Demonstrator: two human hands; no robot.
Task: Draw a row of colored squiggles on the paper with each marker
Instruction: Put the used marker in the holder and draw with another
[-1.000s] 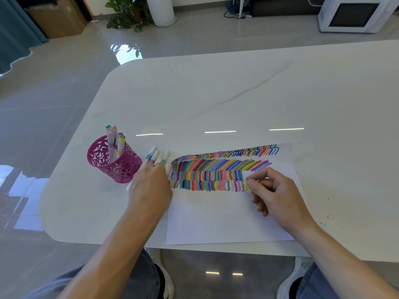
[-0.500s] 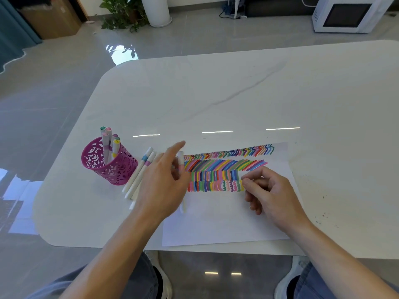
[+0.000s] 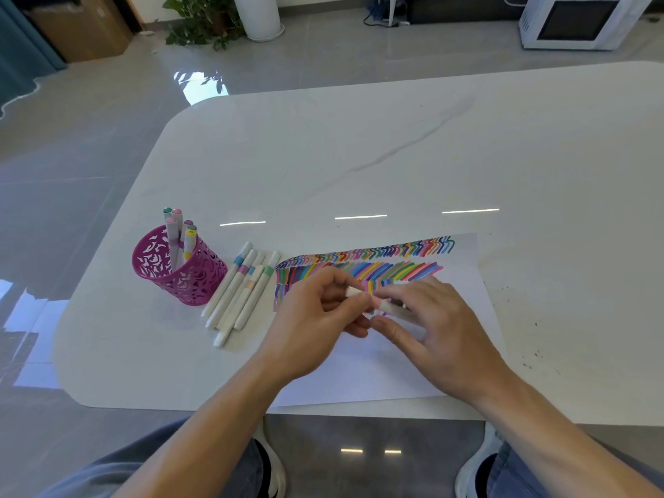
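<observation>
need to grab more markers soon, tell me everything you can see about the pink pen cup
The pink pen cup is a round magenta holder, its wall cut through with a leafy openwork pattern, probably plastic or metal. It stands upright on the white table, left of the paper. Several capped markers stand in it, caps poking above the rim. A row of loose markers lies just to its right, close or touching. Neither hand touches it.

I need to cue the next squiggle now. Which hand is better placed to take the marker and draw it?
Right, probably. The right hand already lies over the paper beside the squiggle row's open end and shares the marker. The left hand grips the other end, nearer the pink cup.
</observation>
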